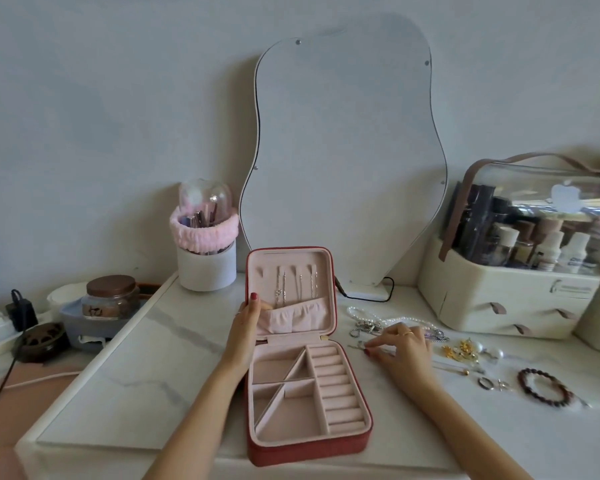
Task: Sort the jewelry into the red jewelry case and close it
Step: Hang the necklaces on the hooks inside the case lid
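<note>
The red jewelry case (361, 439) lies open on the white table, lid upright, pink lining inside. Several thin necklaces (281, 289) hang in the lid above a gathered pocket. The lower tray's compartments and ring rolls look empty. My left hand (248, 323) holds the lid's left edge, thumb on the rim. My right hand (400, 344) rests right of the case, fingertips pinching a small silver piece (357, 346) on the table. Loose jewelry lies to the right: pearl strands (361, 311), silver chains (364, 327), gold earrings (459, 351), rings (492, 383), a dark bead bracelet (542, 388).
A wavy mirror (343, 150) leans on the wall behind the case. A brush holder (207, 268) stands at the back left, a cosmetics organizer (506, 296) at the back right. A jar, a grey box and chargers crowd the far left. A marble slab (136, 372) lies left of the case.
</note>
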